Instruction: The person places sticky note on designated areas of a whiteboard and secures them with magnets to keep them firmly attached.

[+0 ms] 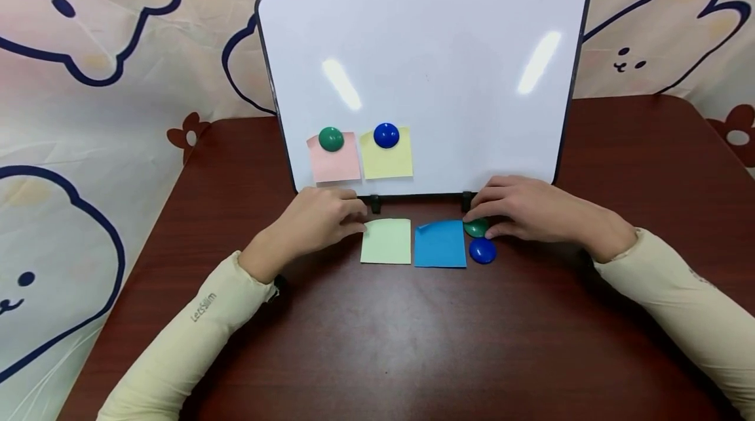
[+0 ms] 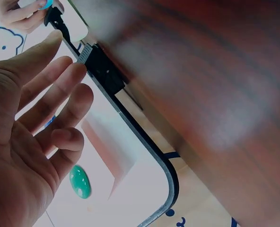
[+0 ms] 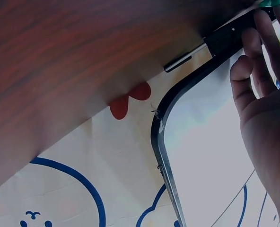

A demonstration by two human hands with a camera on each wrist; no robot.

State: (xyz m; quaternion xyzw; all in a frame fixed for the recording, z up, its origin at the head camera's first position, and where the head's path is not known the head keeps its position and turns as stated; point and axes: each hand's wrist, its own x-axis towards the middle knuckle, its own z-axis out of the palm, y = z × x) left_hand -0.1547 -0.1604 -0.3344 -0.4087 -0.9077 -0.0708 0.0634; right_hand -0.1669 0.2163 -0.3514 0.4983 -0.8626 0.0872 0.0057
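Observation:
My left hand [image 1: 330, 219] is at the left edge of a pale green sticky note [image 1: 386, 241], its loosely bent fingertips right beside the note's top corner. In the left wrist view the left hand [image 2: 36, 109] shows nothing between thumb and fingers. My right hand [image 1: 522, 209] pinches a round green magnet [image 1: 476, 228] on the table between thumb and fingers. Just in front of it lies a blue magnet [image 1: 483, 251]. Between the hands, right of the green note, is a blue sticky note [image 1: 440, 245] with a lifted top left corner.
A whiteboard [image 1: 448, 80] stands on black feet [image 1: 375, 203] behind the hands. On its lower left hang a pink note [image 1: 336, 165] under a green magnet [image 1: 331, 139] and a yellow note [image 1: 387, 162] under a blue magnet [image 1: 386, 136]. The dark wooden table [image 1: 389, 349] extends toward me.

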